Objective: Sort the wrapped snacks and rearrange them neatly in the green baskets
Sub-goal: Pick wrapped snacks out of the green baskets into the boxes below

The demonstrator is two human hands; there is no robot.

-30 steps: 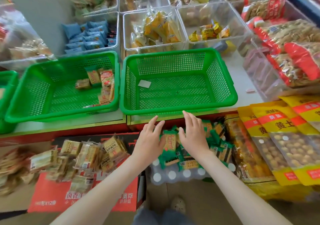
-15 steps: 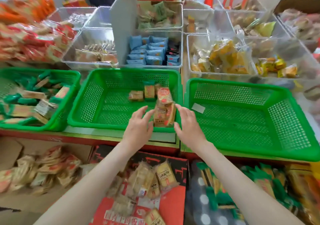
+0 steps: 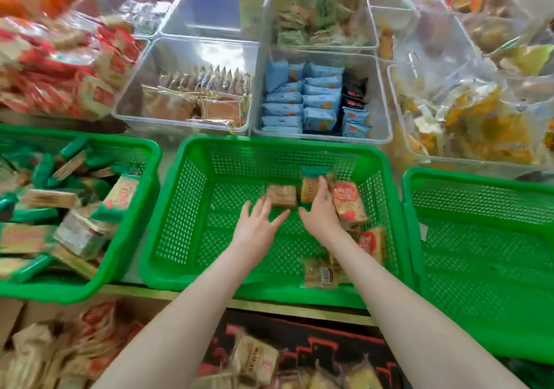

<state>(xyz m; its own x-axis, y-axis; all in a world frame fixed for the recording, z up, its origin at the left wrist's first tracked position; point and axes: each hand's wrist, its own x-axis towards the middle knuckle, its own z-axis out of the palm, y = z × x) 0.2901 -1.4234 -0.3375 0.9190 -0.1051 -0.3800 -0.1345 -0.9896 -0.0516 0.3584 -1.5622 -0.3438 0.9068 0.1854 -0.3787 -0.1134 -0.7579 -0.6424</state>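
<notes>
green middle basket point(image 3: 180, 208): both hands had just reached into it, left hand point(image 3: 257, 223) open and empty over its floor, right hand point(image 3: 319, 208) straight-fingered against a wrapped snack point(image 3: 308, 187) by its far wall; tidying there looked begun.

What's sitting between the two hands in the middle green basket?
Nothing: in the head view only bare mesh of the middle basket shows between the left hand and right hand.

On the counter point(image 3: 168, 160), the left basket point(image 3: 141, 196), middle basket point(image 3: 269, 144) and right basket point(image 3: 479, 180) are set side by side. A few packets point(image 3: 349, 205) are gathered along the middle basket's right side. Bins point(image 3: 320, 139) are ranged behind the baskets.
</notes>
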